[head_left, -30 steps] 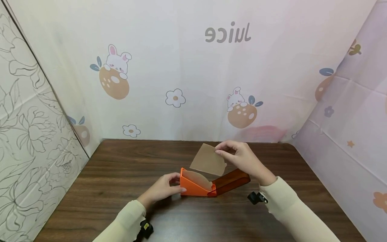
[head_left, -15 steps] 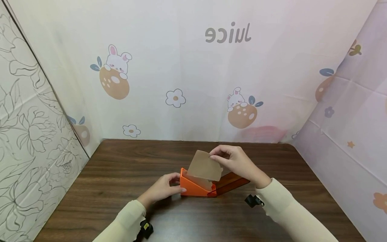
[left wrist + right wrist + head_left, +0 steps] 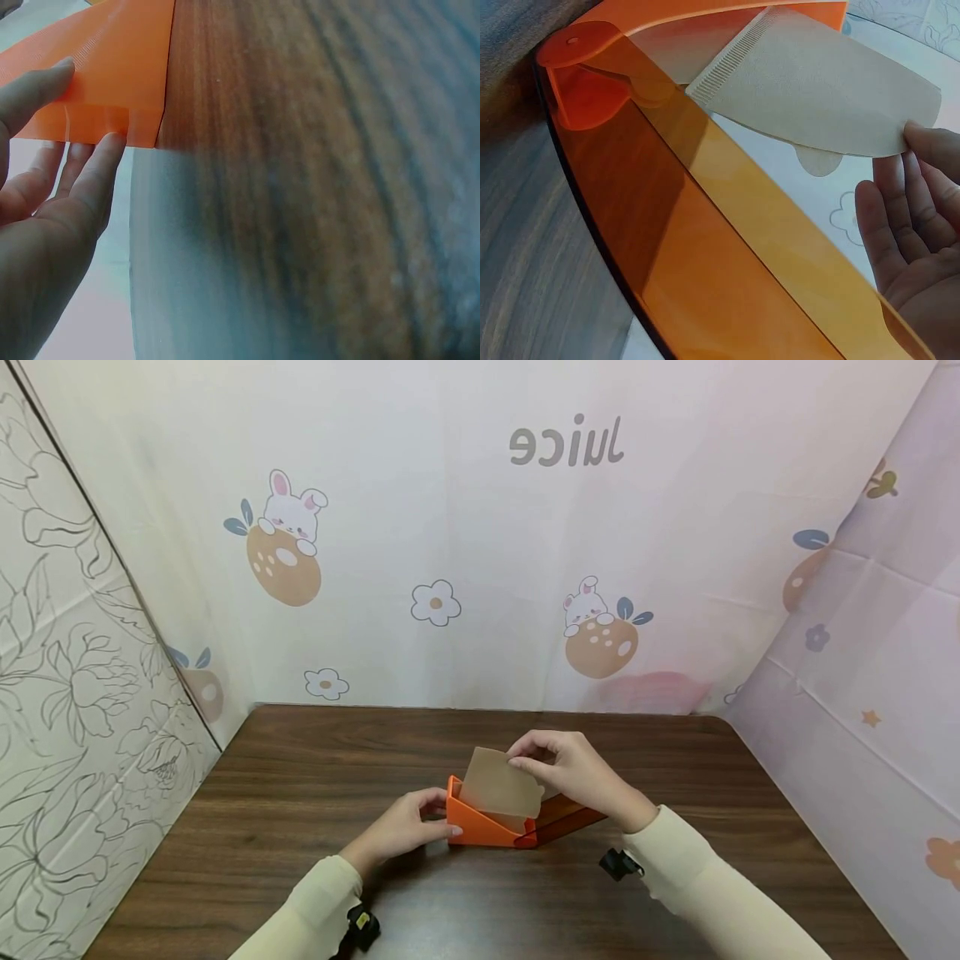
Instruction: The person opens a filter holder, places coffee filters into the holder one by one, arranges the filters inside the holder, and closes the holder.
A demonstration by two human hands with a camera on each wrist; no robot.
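An orange coffee filter holder (image 3: 474,827) stands on the table, its amber see-through lid (image 3: 564,820) swung out to the right. My left hand (image 3: 401,827) holds its left end, thumb on the front wall and fingers at the end wall (image 3: 97,120). Between thumb and fingers my right hand (image 3: 573,772) pinches a brown paper coffee filter (image 3: 495,783) by its upper edge. This filter tilts over the holder, its crimped edge (image 3: 731,60) low at the opening in the right wrist view. Other filter paper (image 3: 664,49) shows inside the holder, partly hidden.
The dark wood-grain table (image 3: 315,760) reaches back to a printed curtain (image 3: 450,527) with rabbits and flowers. More curtain hangs at both sides. A small black camera (image 3: 621,864) sits at the right wrist, another camera (image 3: 363,927) at the left.
My right hand has moved down and left, bringing the pinched coffee filter from above the holder down into its opening. The left hand and the holder have stayed put.
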